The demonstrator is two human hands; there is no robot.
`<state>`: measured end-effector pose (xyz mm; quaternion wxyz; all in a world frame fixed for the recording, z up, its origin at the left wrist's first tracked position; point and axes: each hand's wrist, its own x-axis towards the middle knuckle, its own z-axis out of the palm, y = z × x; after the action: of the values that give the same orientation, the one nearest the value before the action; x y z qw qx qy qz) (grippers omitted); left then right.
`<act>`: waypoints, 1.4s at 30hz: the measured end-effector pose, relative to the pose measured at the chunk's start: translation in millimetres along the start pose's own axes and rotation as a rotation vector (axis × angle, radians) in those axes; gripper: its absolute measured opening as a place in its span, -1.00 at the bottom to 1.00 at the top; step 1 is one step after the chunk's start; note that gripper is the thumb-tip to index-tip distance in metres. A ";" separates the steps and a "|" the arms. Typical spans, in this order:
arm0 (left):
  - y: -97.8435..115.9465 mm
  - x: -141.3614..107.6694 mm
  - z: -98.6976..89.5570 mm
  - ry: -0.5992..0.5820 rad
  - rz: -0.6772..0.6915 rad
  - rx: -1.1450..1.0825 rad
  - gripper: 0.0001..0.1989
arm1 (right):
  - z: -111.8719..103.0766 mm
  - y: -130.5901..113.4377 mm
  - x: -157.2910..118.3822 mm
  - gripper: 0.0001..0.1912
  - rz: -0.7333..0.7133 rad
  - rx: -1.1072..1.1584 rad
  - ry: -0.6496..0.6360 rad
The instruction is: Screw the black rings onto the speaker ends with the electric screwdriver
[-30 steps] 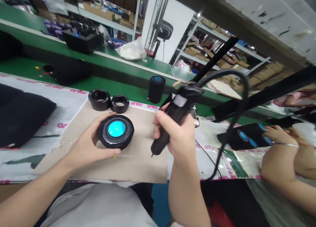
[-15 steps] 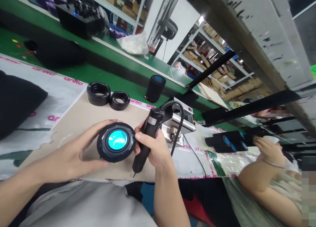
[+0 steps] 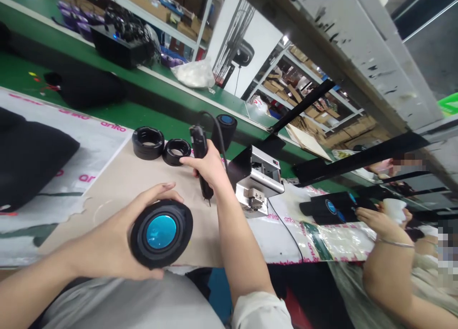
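My left hand (image 3: 118, 233) is wrapped round a black round speaker (image 3: 161, 232) with a shiny blue centre, tilted toward me at the bench's front edge. Gripped in my right hand (image 3: 211, 164) is a black electric screwdriver (image 3: 199, 143), its bit pointing down over the beige board (image 3: 118, 181). Just left of the screwdriver, two black rings (image 3: 148, 143) stand side by side at the board's back edge. Behind my right hand is an upright black cylinder (image 3: 226, 126) with a blue top.
A silver and black machine (image 3: 255, 181) stands right of my right forearm. Several black cylinders (image 3: 327, 207) lie farther right, near a person's hand (image 3: 379, 221) and a white cup-like object (image 3: 394, 210). Black cloth (image 3: 32, 152) covers the left side. A green conveyor (image 3: 171, 105) runs behind.
My right hand has moved up and away with the screwdriver, off the speaker's side. My left hand has brought the speaker closer and tilted it. The other person's hand has shifted, showing the white object more.
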<state>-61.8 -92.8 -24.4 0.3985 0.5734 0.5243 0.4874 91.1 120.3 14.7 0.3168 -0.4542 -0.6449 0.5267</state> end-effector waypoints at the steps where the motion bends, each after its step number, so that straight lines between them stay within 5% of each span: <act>1: 0.1 -1.1 3.3 0.063 -0.004 0.020 0.18 | 3.0 -0.3 5.5 -0.29 -0.004 -0.049 -0.031; 5: 1.0 1.7 17.8 0.183 0.074 0.103 0.18 | 11.1 -0.3 21.0 -0.11 -0.018 -0.183 -0.143; 12: -0.4 8.3 13.2 -0.105 0.128 0.140 0.19 | 13.9 -0.5 29.5 -0.14 0.009 -0.256 -0.157; 17: 0.2 9.7 -3.4 -0.273 0.049 0.140 0.16 | -5.5 -32.9 -18.0 -0.12 -0.030 -0.190 -0.098; 21: 3.3 16.2 0.1 -0.211 -0.005 0.064 0.08 | -27.9 -52.8 -70.3 -0.11 -0.081 -0.030 -0.073; 27: 7.9 37.1 6.2 -0.189 0.076 0.080 0.00 | -56.8 -50.9 -118.0 -0.09 -0.150 0.097 -0.130; 36: 6.9 57.9 -6.6 -0.285 0.029 0.121 0.16 | -83.2 -36.9 -134.3 -0.05 -0.276 0.039 -0.308; 42: 8.9 65.9 -11.6 -0.349 0.106 0.106 0.01 | -80.2 -26.1 -131.6 0.06 -0.256 0.047 -0.306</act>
<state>-72.9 -29.4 -4.1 0.4265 0.6962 0.4411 0.3725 206.6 29.8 68.8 0.2899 -0.2756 -0.7256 0.5599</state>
